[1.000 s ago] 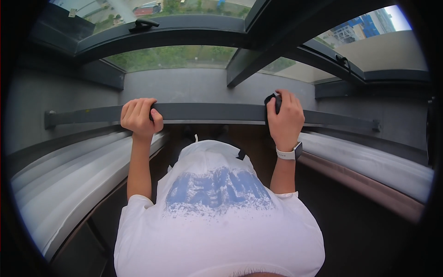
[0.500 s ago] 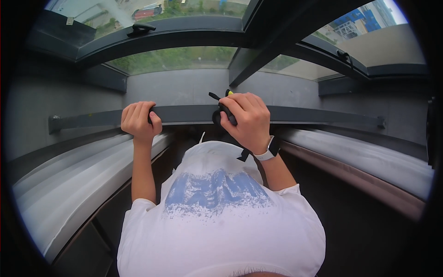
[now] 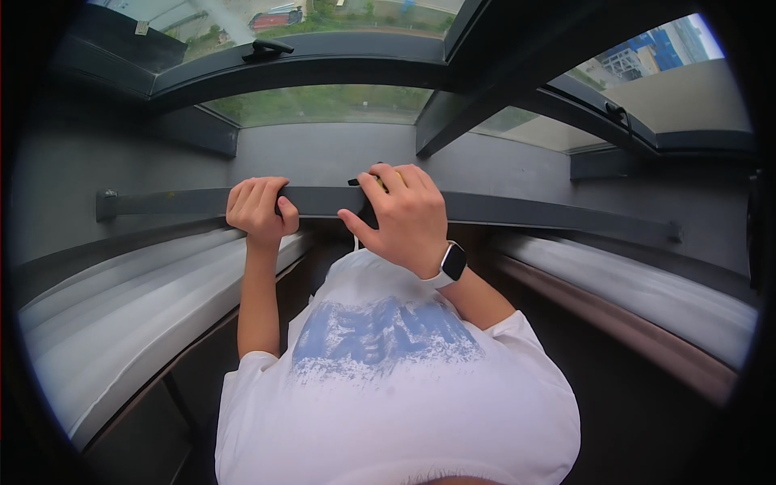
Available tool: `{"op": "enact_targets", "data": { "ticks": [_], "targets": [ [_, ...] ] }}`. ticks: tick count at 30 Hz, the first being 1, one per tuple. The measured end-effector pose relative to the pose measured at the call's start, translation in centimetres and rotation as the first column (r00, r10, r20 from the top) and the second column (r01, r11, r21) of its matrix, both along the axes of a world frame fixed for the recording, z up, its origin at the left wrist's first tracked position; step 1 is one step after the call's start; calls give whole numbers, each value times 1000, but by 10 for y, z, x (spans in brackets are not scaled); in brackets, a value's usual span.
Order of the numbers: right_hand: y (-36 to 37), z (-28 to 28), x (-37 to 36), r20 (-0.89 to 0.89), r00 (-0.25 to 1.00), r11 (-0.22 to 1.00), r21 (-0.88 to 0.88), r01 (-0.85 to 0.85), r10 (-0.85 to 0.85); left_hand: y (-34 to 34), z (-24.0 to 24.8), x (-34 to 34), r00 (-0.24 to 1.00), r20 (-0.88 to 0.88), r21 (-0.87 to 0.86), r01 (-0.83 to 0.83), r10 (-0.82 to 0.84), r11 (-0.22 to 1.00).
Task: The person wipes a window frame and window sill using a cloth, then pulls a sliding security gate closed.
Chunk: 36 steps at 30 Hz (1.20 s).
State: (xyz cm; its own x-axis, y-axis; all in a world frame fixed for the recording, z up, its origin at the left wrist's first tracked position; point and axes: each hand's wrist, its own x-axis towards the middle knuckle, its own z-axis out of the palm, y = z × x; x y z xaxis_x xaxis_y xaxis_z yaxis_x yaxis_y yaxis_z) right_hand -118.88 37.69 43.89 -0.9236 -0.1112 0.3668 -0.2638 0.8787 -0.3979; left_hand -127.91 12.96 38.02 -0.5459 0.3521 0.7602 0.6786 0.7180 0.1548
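A dark grey rail (image 3: 517, 207) runs across in front of me. My left hand (image 3: 257, 207) is a fist against the rail, left of centre. A bit of something black (image 3: 280, 200) shows between its thumb and forefinger; the rest is hidden. On the rail's middle, my right hand (image 3: 404, 212) lies over a black-and-yellow tool (image 3: 369, 212) with a small black strap end. Its fingers curl over the top, and the thumb sticks out to the left. The hand covers most of the tool, so its kind is unclear. A smartwatch (image 3: 453, 262) with a white band circles my right wrist.
Beyond the rail is a grey ledge (image 3: 315, 153) below dark-framed windows (image 3: 291, 61) with black handles (image 3: 267, 49). White curtains (image 3: 137, 299) hang at the left, and white and brownish curtains (image 3: 622, 299) at the right. My white shirt (image 3: 396, 388) fills the lower middle.
My right hand has moved left along the rail, nearer my left hand, and turned so its back covers more of the tool. The whole view has shifted slightly; my left hand keeps its fist.
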Motion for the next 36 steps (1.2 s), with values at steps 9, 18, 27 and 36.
{"op": "enact_targets", "data": {
  "ticks": [9, 18, 27, 36],
  "targets": [
    [-28, -14, -14, -44, 998, 999, -9, -46, 45, 1, 3, 2, 998, 61, -22, -30, 31, 999],
    [140, -13, 58, -182, 922, 937, 4, 348, -342, -1, 3, 3, 998, 57, -16, -35, 36, 999],
    [93, -8, 36, -97, 923, 919, 104, 381, -372, 1, 1, 2, 1000, 16, 5, -19, 19, 1000],
    [-14, -10, -9, -107, 992, 998, -31, 59, -62, 0, 4, 1, 997, 77, -8, 3, -2, 1000]
  ]
}}
